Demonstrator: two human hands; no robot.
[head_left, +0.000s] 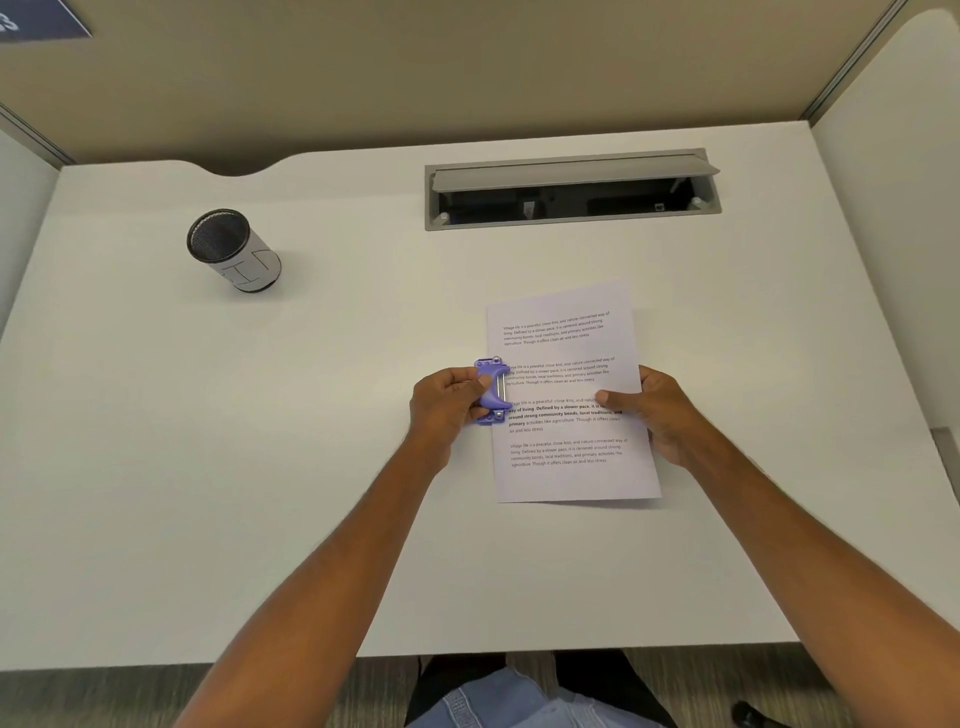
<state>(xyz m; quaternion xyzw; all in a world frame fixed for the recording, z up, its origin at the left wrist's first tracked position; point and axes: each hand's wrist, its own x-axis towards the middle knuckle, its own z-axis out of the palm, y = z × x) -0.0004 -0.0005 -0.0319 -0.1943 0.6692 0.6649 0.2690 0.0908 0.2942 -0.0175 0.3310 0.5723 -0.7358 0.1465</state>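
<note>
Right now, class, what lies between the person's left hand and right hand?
In the head view, the printed sheet spans the gap: the left hand holds a purple hole punch at its left edge, the right hand pinches its right side.

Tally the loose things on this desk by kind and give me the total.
Purple hole punch: 1, gripped by the left hand at the paper's left edge.
White printed sheet: 1 showing, pinched by the right hand; any sheets beneath cannot be told.
Round mesh cup: 1, standing apart at the back left.
Total: 3
</note>
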